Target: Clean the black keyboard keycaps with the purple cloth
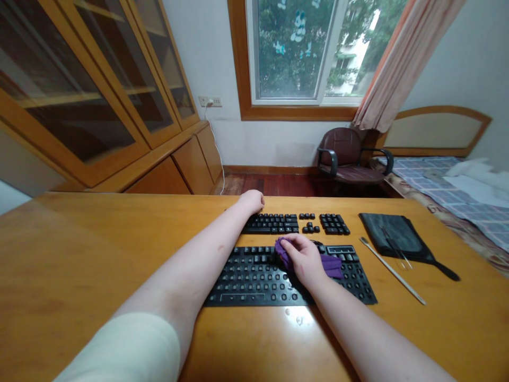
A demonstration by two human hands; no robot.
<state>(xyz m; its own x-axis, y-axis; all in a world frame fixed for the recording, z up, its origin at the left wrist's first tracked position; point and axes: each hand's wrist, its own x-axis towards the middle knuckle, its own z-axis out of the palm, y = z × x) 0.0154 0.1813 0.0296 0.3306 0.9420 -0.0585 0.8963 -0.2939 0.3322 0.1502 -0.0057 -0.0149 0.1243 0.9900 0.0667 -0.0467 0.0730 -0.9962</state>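
One purple cloth (330, 266) under right hand (303, 259), left hand (251, 201) near table edge (167, 196)

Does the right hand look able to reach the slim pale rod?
Probably yes: the right hand, on a purple cloth atop the black keyboard, lies near the slim pale rod, with only keyboard edge and bare tabletop between.

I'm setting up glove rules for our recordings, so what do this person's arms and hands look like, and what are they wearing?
The left hand and right hand are bare, with no gloves, and neither forearm shows a watch or bracelet. The left arm wears a pale cream sleeve with a plain, rounded edge and no visible markings. No sleeve shows on the right arm.
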